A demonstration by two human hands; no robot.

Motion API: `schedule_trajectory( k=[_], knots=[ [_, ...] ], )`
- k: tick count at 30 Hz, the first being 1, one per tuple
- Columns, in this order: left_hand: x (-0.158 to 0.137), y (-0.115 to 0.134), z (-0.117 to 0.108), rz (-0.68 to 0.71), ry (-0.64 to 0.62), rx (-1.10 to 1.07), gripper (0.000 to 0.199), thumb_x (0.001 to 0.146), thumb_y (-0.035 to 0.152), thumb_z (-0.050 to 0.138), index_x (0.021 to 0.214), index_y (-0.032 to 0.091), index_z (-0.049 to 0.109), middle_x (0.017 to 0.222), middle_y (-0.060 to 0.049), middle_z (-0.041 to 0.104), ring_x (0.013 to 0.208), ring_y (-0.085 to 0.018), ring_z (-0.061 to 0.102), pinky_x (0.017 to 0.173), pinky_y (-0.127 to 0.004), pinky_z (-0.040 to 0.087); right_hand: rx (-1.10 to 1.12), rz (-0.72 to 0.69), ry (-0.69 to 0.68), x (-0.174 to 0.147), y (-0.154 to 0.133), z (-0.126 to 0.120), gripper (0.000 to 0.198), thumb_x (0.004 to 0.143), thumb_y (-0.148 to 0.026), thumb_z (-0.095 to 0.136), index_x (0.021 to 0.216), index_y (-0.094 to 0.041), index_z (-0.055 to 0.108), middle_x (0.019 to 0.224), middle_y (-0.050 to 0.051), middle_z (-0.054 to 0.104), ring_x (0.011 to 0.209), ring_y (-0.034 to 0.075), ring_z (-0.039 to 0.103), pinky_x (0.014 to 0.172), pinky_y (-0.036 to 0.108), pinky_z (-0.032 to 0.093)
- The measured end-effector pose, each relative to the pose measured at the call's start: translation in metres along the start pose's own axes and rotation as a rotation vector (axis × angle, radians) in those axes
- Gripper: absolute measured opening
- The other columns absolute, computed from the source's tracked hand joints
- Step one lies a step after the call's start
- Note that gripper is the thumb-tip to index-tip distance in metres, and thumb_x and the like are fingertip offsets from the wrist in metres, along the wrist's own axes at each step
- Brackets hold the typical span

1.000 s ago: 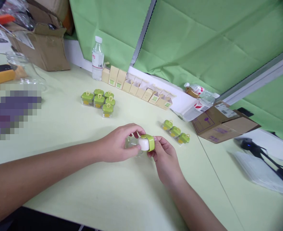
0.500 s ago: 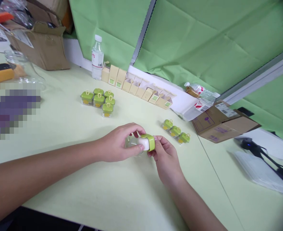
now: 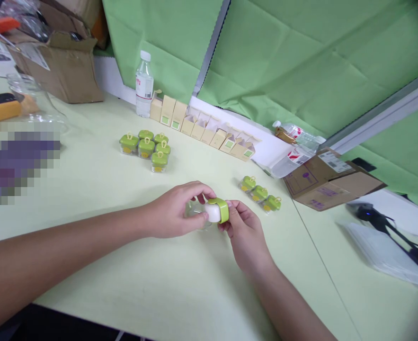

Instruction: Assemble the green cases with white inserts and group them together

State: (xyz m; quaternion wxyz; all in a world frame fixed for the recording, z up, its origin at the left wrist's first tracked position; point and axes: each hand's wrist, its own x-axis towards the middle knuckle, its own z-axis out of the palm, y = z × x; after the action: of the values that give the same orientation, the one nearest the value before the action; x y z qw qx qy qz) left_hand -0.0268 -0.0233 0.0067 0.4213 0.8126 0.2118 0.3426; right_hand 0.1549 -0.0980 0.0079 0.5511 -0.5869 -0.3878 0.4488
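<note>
Between my hands, just over the table, is a small clear jar (image 3: 204,224) lying on its side, with a green lid (image 3: 224,211) and a white inner part (image 3: 212,213) at its right end. My left hand (image 3: 178,210) is wrapped round the jar's clear body, thumb in front and fingers behind. My right hand (image 3: 242,225) pinches the green lid's outer end between thumb and fingers. Beyond my right hand stand three similar green-lidded jars (image 3: 258,193) in a slanting row. Several more green-lidded jars (image 3: 146,148) are grouped further back on the left.
Small cardboard boxes (image 3: 198,127) line the back edge, beside an upright water bottle (image 3: 144,85). At the right are a cardboard box (image 3: 311,182), lying bottles (image 3: 294,156), a black device (image 3: 368,213) and clear plastic bags (image 3: 375,251). Another carton (image 3: 74,71) stands far left.
My left thumb has shifted slightly left, off the white part toward the clear body. The right hand keeps its pinch, and the jar stays in almost the same place.
</note>
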Motion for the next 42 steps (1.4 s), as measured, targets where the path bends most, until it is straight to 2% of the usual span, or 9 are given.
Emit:
schedule_trajectory(
  k=[16,20,23,25,27,32,36,42],
  knots=[
    [0.001,-0.009,0.0,-0.017,0.013,0.039,0.028,0.084,0.019,0.057,0.112,0.024,0.058,0.112,-0.003,0.065,0.101,-0.02,0.061,0.089,-0.036,0.051,0.017,0.0,-0.012,-0.001,0.002,0.0,0.03,0.086,-0.049,0.07,0.078,-0.02,0.065,0.069,-0.001,0.06,0.058,0.011,0.047,0.055,0.026,0.039],
    [0.001,-0.011,-0.008,-0.052,-0.033,0.058,0.036,0.081,0.018,0.06,0.116,0.025,0.056,0.12,-0.005,0.062,0.107,-0.022,0.059,0.092,-0.038,0.051,-0.009,-0.019,0.009,0.001,0.001,-0.002,0.03,0.087,-0.049,0.068,0.079,-0.02,0.064,0.07,-0.001,0.06,0.058,0.011,0.048,0.055,0.026,0.04],
    [-0.002,-0.014,-0.014,-0.1,-0.142,0.092,0.054,0.08,0.032,0.069,0.13,0.027,0.049,0.133,-0.008,0.055,0.116,-0.026,0.057,0.092,-0.04,0.051,-0.065,-0.049,0.038,0.002,0.001,-0.004,0.03,0.087,-0.048,0.068,0.08,-0.02,0.063,0.071,-0.002,0.061,0.058,0.011,0.049,0.056,0.025,0.041],
    [-0.004,-0.015,-0.014,-0.115,-0.203,0.125,0.074,0.077,0.041,0.074,0.141,0.028,0.039,0.138,-0.011,0.052,0.121,-0.029,0.055,0.094,-0.041,0.05,-0.106,-0.098,0.044,0.003,0.001,-0.005,0.03,0.087,-0.048,0.068,0.082,-0.02,0.064,0.071,-0.002,0.061,0.059,0.011,0.05,0.056,0.025,0.042],
    [-0.005,-0.017,-0.011,-0.11,-0.225,0.162,0.085,0.075,0.043,0.076,0.147,0.028,0.032,0.137,-0.012,0.053,0.122,-0.03,0.055,0.096,-0.042,0.048,-0.14,-0.151,0.039,0.002,0.001,-0.004,0.029,0.087,-0.048,0.069,0.083,-0.02,0.064,0.072,-0.001,0.063,0.06,0.011,0.051,0.056,0.025,0.042],
    [-0.005,-0.016,-0.002,-0.074,-0.22,0.19,0.077,0.078,0.034,0.072,0.145,0.028,0.034,0.127,-0.009,0.061,0.115,-0.027,0.06,0.091,-0.037,0.049,-0.227,-0.274,0.013,-0.002,0.005,-0.003,0.023,0.091,-0.043,0.066,0.088,-0.021,0.064,0.09,0.004,0.072,0.069,0.014,0.059,0.064,0.028,0.049],
    [-0.003,-0.016,-0.001,-0.024,-0.219,0.187,0.072,0.078,0.031,0.072,0.141,0.027,0.039,0.129,-0.008,0.061,0.115,-0.026,0.06,0.091,-0.036,0.048,-0.455,-0.435,0.011,-0.006,0.007,-0.006,0.014,0.094,-0.036,0.062,0.096,-0.022,0.066,0.102,0.006,0.074,0.086,0.018,0.067,0.076,0.032,0.053],
    [-0.003,-0.018,0.0,0.005,-0.221,0.189,0.067,0.08,0.032,0.071,0.139,0.025,0.041,0.131,-0.009,0.06,0.116,-0.026,0.059,0.092,-0.037,0.048,-0.793,-0.694,-0.043,-0.006,0.005,-0.011,0.009,0.096,-0.024,0.06,0.103,-0.024,0.064,0.105,0.003,0.074,0.082,0.017,0.066,0.07,0.031,0.052]
  ],
)
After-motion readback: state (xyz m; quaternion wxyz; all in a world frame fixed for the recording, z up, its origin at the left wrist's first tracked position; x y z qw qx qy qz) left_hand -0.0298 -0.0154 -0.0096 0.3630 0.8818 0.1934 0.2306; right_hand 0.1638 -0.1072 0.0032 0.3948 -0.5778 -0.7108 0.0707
